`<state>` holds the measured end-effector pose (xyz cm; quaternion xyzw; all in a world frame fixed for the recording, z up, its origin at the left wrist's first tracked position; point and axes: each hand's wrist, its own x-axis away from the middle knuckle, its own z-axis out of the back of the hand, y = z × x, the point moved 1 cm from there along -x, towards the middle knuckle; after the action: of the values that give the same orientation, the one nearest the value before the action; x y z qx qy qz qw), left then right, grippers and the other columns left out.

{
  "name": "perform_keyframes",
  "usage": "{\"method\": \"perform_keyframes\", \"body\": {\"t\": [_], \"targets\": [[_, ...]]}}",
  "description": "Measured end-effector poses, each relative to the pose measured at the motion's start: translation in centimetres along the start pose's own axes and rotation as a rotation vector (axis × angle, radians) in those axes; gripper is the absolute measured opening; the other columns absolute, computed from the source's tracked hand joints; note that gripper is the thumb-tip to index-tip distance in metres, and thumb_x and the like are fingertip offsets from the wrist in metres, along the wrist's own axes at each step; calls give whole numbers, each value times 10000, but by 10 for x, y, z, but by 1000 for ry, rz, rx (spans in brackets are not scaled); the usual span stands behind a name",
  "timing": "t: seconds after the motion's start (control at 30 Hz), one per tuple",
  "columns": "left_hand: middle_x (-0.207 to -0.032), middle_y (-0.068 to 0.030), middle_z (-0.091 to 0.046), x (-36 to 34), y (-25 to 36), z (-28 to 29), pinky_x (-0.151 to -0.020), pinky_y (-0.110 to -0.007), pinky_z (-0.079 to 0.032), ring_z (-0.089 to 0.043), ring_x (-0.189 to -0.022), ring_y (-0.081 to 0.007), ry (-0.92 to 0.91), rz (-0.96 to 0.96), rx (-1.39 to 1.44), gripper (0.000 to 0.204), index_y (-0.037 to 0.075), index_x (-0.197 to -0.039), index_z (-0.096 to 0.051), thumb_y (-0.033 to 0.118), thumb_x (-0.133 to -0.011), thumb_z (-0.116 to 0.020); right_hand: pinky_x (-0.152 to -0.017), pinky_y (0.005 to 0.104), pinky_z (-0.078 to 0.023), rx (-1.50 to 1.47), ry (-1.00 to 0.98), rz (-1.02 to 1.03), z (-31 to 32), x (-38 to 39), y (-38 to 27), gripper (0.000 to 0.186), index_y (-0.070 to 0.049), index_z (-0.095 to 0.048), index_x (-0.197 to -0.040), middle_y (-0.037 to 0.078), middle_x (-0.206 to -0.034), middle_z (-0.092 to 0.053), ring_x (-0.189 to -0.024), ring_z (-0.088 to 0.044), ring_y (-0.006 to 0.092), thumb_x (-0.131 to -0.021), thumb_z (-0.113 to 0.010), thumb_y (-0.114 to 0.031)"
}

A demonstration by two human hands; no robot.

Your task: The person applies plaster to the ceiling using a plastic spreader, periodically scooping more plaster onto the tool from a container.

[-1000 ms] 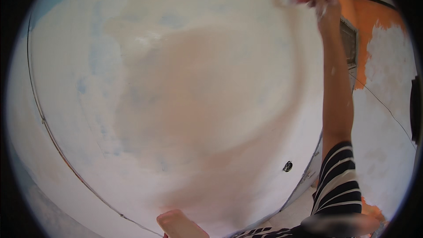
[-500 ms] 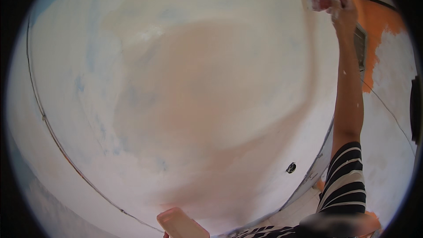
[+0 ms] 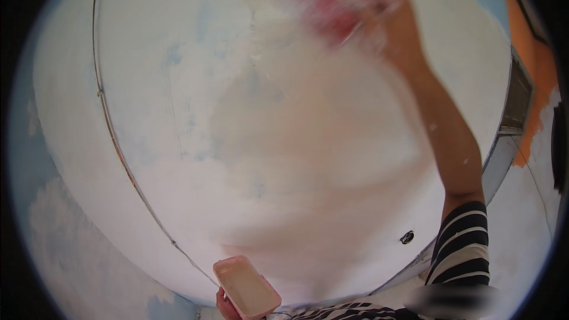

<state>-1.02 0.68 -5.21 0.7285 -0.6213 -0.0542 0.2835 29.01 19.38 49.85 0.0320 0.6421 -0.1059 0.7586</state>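
Observation:
Up against the wall, my right hand is closed around a red putty spreader streaked with white. Both are smeared by motion, so the spreader's edge and its contact with the wall are unclear. Low in the picture, my left hand grips the side of a pink rectangular tub. Cream-coloured paste lies inside the tub. Most of the left hand is hidden behind it. The wall shows a whitish coat with blue patches and a damp-looking beige area in the middle.
A thin cable runs down the wall on the left. A dark round fitting sits low on the right. Beyond the wall's right edge are a grated opening, orange paint and a hanging wire.
My right hand has swept the spreader leftward from the upper right corner to the upper middle. The tub shows higher in the picture, and the view has shifted to the left.

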Motion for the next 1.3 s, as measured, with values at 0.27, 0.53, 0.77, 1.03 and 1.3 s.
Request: {"method": "perform_keyframes", "body": {"t": [0.27,0.53,0.77,1.03,1.3], "targets": [[-1309,-230,-586,-6,7,14,-984,-579,-489,-592,-1156,-441,22,-17,-11,654,6,-1417,-453,462,-964,-331,-624,250,-514,-88,309,170,82,-25,-28,272,-23,-605,-1199,89,-962,-703,-796,-659,103,-943,-648,-104],[-1297,-231,-593,-16,12,17,-981,-578,-492,-600,-1143,-438,-10,-15,-11,654,6,-1412,-459,466,-967,-324,-662,217,-502,316,67,126,94,-32,10,353,-27,-600,-1244,51,-966,-687,-789,-630,85,-935,-668,-181],[-1326,-217,-575,-10,25,4,-1006,-569,-476,-582,-1176,-426,-54,15,38,644,10,-1422,-449,456,-979,-305,-714,233,-482,217,108,203,88,3,-18,337,-17,-606,-1242,39,-1005,-695,-856,-627,71,-944,-652,-168],[-1360,-205,-552,-25,29,7,-1035,-553,-457,-553,-1218,-417,-1,-33,-97,663,12,-1436,-429,473,-978,-300,-742,232,-497,428,225,119,154,-38,7,391,-1,-594,-1237,35,-967,-679,-839,-619,83,-916,-690,-203],[-1364,-216,-546,-21,35,19,-1050,-557,-441,-542,-1227,-432,-22,15,-5,659,6,-1444,-417,448,-970,-296,-542,196,-375,124,7,-195,51,28,-33,311,-66,-622,-1232,-27,-904,-682,-723,-556,15,-933,-677,-134]]}}
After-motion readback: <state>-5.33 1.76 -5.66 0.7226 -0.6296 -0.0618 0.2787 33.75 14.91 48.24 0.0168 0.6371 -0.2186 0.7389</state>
